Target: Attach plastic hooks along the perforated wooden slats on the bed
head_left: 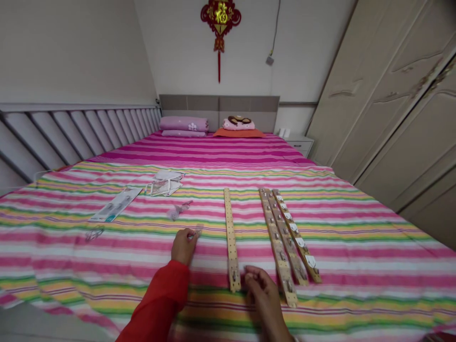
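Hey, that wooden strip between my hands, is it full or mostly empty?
Mostly empty: the strip shows bare holes, with hardware only near its closest end.

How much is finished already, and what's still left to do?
The three strips on the right look finished, with little pieces along them. The pale strip has one piece near its close end; its bare holes suggest most is left. The left hand has something small and clear, too blurry to name.
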A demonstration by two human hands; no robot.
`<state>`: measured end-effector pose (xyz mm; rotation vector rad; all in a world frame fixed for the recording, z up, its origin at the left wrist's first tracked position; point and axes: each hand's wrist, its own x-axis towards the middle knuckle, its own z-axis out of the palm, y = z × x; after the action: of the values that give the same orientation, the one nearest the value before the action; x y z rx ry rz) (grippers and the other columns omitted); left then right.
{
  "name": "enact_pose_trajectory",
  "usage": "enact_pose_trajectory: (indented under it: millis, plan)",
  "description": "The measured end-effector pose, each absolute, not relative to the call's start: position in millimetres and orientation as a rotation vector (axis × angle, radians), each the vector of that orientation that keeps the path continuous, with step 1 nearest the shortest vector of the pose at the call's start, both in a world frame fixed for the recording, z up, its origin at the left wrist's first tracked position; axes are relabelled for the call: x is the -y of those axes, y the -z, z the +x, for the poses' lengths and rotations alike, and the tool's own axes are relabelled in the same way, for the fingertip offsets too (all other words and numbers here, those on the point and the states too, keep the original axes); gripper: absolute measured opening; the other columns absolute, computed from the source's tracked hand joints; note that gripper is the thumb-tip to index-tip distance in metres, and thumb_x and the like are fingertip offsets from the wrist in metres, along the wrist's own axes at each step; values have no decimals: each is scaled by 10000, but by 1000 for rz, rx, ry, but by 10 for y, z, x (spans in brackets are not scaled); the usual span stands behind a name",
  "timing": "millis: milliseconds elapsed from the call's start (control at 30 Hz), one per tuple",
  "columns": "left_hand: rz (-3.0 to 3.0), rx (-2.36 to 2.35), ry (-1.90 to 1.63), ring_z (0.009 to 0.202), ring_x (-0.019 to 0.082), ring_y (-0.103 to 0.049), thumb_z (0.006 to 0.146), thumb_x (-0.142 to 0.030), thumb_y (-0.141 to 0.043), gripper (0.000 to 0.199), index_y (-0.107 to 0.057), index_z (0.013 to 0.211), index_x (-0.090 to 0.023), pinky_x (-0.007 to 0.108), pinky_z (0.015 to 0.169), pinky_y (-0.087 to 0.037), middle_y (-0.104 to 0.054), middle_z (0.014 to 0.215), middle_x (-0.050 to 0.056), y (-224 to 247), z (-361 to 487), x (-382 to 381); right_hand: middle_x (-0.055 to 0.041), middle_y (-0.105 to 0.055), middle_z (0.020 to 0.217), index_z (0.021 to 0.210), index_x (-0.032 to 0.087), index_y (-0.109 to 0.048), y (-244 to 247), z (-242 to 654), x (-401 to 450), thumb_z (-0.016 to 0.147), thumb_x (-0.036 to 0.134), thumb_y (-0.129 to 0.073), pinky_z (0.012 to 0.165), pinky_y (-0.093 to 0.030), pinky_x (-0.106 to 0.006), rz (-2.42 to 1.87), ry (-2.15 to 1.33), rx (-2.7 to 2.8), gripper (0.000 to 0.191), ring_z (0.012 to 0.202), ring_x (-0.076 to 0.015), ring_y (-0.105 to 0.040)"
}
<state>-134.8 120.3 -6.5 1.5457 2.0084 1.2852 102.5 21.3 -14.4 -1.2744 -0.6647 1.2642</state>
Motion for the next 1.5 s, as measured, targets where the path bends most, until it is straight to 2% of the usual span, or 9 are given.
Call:
enact_pose_trajectory:
  millis: [133, 267, 533, 833, 900, 1000, 1233, 1367, 1500]
  plan:
    - [1374, -1874, -1330, 590, 160, -564, 626, -450, -632, 263, -594, 595, -192, 278, 607, -446, -614, 611, 12, 19, -1248, -1138, 40, -547, 472, 731, 157, -674, -33, 1059, -274, 512, 429, -778, 388, -336, -211, -1239, -1269, 761, 365, 405, -89, -434]
    - [1187, -1585, -1338, 620, 168, -616, 575, -501, -701, 347, -625, 626, -167, 272, 624, -474, -674, 619, 29, -139, -1065, -971, 42, -547, 466, 710, 149, -655, -131, 1052, -348, 515, 487, -789, 401, -368, -215, -1198, -1364, 805, 412, 398, -89, -454]
    - [1252, -1400, -1352, 677, 164, -622, 624, -395, -703, 244, -598, 593, -177, 271, 663, -499, -675, 693, 35, -286, -563, -657, 20, -617, 542, 718, 156, -621, -166, 836, -534, 416, 472, -860, 405, -389, -212, -1072, -1486, 795, 498, 413, -89, -497]
    - [1246, -1285, -1263, 668, 165, -622, 689, -438, -654, 271, -626, 687, -169, 276, 657, -496, -668, 668, 25, -372, -460, -630, 29, -576, 502, 671, 147, -658, -242, 883, -654, 620, 436, -757, 450, -373, -210, -1035, -1380, 880, 310, 461, -91, -485]
    - [1228, -1330, -1280, 694, 170, -626, 680, -455, -654, 295, -644, 718, -163, 280, 677, -494, -678, 686, 29, -385, -502, -689, 33, -571, 495, 674, 149, -665, -244, 906, -719, 624, 421, -746, 450, -366, -214, -1045, -1357, 872, 289, 452, -90, -472]
    - [1163, -1316, -1286, 767, 190, -645, 583, -433, -726, 341, -666, 758, -148, 299, 738, -500, -710, 769, 55, -352, -533, -810, 35, -565, 478, 689, 139, -683, -221, 908, -837, 607, 410, -733, 459, -370, -222, -1071, -1366, 855, 287, 439, -90, -467]
    - [1060, -1279, -1201, 573, 132, -595, 497, -371, -755, 337, -646, 710, -133, 243, 546, -459, -659, 618, 20, -140, -465, -1013, 48, -548, 452, 686, 140, -704, -62, 836, -1020, 567, 305, -703, 434, -321, -206, -1070, -1397, 799, 204, 414, -72, -420]
    - [1027, -1323, -1190, 543, 128, -583, 488, -360, -748, 320, -639, 687, -135, 243, 527, -456, -637, 584, 8, 1, -440, -1036, 42, -558, 453, 646, 146, -691, 19, 822, -1025, 571, 281, -681, 424, -328, -216, -1122, -1367, 789, 154, 410, -85, -430]
    - [1089, -1374, -1215, 562, 133, -583, 505, -341, -726, 263, -634, 658, -147, 253, 556, -466, -627, 584, -1, 85, -435, -1047, 19, -608, 489, 637, 157, -688, 106, 809, -1047, 572, 292, -672, 453, -383, -237, -1187, -1288, 815, 150, 475, -133, -514]
